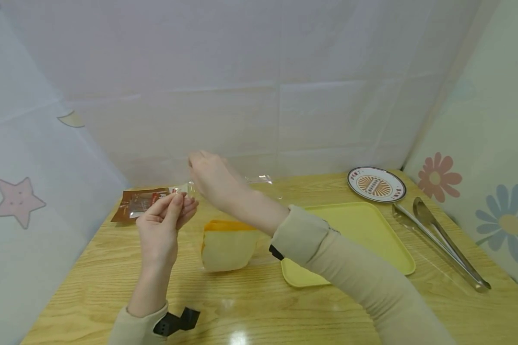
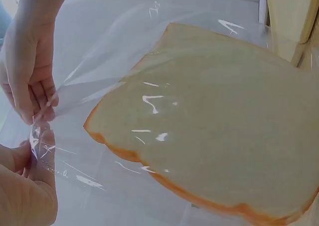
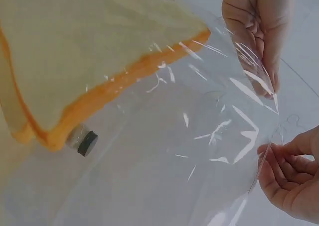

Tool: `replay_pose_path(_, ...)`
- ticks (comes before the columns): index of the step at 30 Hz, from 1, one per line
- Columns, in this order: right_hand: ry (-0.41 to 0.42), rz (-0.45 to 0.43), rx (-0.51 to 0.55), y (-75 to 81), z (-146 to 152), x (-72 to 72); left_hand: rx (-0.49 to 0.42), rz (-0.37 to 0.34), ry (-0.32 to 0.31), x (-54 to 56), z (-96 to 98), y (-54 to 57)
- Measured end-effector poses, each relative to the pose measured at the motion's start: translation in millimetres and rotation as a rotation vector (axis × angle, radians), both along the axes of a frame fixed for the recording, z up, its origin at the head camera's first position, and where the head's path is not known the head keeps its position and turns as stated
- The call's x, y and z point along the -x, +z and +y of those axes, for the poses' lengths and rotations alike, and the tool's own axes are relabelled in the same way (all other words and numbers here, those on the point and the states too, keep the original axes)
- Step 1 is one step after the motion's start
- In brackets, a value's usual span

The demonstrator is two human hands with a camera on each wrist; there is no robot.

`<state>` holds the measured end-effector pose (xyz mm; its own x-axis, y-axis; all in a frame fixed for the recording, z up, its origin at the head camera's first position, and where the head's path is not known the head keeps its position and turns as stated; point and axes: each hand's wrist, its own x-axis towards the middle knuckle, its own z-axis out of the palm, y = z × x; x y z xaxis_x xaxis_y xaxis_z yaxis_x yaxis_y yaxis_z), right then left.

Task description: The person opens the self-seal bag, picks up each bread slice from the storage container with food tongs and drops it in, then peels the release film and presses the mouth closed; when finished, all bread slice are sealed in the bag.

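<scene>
A clear plastic bag [image 2: 109, 176] holds slices of bread [image 1: 229, 249] with orange-brown crusts, seen lying on the table in the head view. My left hand [image 1: 166, 215] pinches the bag's edge between thumb and fingers, left of the bread. Farther back and to its right, my right hand [image 1: 213, 179] is raised over the table, its fingertips turned away in the head view. In the right wrist view, my right hand's thumb and fingers [image 3: 291, 173] pinch the same bag edge just below the left hand. The bag's film stretches from both hands toward the bread.
A yellow tray [image 1: 367, 225] lies right of the bread, partly under my right sleeve. Behind it is a round patterned plate [image 1: 376, 185], and metal tongs [image 1: 444, 244] lie at the right. Brown packets [image 1: 134, 205] lie at the back left. Cloth walls [image 1: 241, 96] enclose the table.
</scene>
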<state>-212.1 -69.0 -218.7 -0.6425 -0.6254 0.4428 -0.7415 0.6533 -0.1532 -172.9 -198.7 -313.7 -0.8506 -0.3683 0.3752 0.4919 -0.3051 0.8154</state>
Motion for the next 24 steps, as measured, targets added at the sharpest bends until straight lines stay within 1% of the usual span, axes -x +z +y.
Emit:
replay_pose_path(5, 0.068, -0.222, 0.42, -2.4, 13.2, 8.8, -0.006, 0.014, 0.01, 0.6, -0.7, -1.1)
replay_pose_path(7, 0.086, -0.273, 0.571, -4.7, 19.3, 11.7, -0.005, 0.012, 0.017, 1.0, -0.9, -1.7)
replay_pose_path(9, 0.099, -0.312, 0.696, -6.4, 26.3, 14.0, -0.008, 0.011, 0.026, 1.5, -1.2, -2.5)
replay_pose_path(11, 0.093, -0.335, 0.795, -6.4, 34.6, 15.3, -0.014, 0.011, 0.033, 2.0, -1.8, -3.0)
replay_pose_path(14, 0.1, -0.408, 0.932, -4.4, 49.1, 16.4, -0.031, 0.031, 0.031, 3.1, -3.3, -3.4)
replay_pose_path(18, 0.146, -0.531, 1.138, -1.4, 70.7, 18.9, -0.056, 0.085, 0.017, 4.7, -3.9, -3.7)
replay_pose_path(20, 0.168, -0.57, 1.234, -1.1, 81.9, 21.5, -0.07, 0.103, 0.012, 5.2, -3.5, -3.8)
replay_pose_path(22, 0.18, -0.586, 1.311, -1.4, 93.7, 24.1, -0.075, 0.105, 0.011, 5.4, -2.7, -4.1)
replay_pose_path(24, 0.179, -0.575, 1.35, -2.3, 106.1, 27.0, -0.083, 0.107, 0.01, 5.7, -1.9, -4.5)
